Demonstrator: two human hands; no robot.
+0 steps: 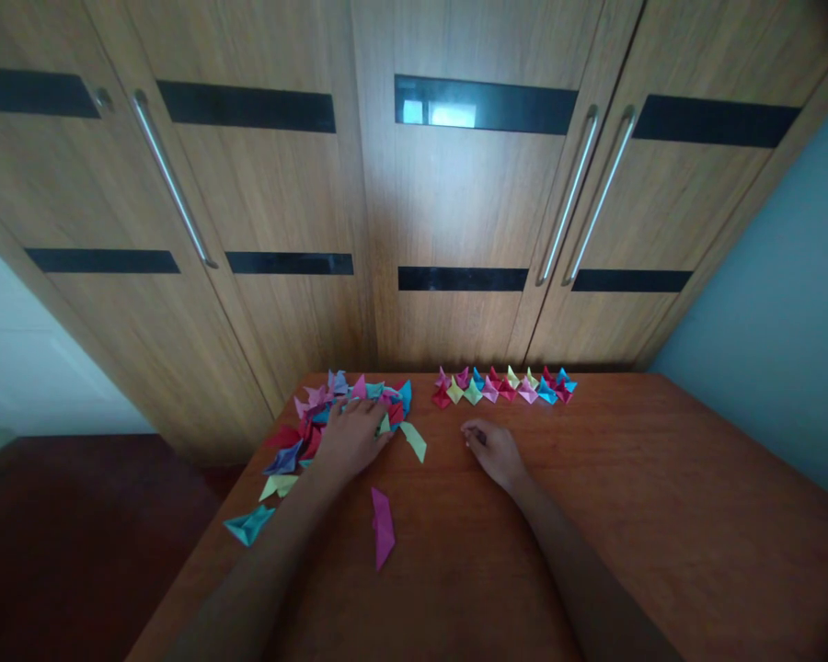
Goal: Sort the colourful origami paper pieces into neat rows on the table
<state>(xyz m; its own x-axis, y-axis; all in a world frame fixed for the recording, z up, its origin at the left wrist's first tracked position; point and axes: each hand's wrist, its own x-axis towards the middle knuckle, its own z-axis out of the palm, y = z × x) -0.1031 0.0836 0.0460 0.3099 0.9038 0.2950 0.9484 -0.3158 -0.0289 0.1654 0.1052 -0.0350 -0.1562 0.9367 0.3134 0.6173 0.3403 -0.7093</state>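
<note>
My left hand (354, 437) lies over a heap of folded paper pieces (317, 400) in pink, red, blue, green and yellow. Its fingers are stretched out and partly spread, touching the papers and covering some of them. Just right of that hand is a pale green folded paper (414, 441). My right hand (493, 450) rests on the table with its fingers curled together, and no object shows in it. Beyond it stand two rows of small boat-like origami pieces (489, 390) in mixed colours. Between my forearms lies a magenta folded paper (384, 531).
The brown wooden table (662, 524) reaches back to a wooden wardrobe (448, 202) with long metal handles. A teal folded paper (249, 525) lies close to the table's left edge. At the right is a pale blue wall (779, 322).
</note>
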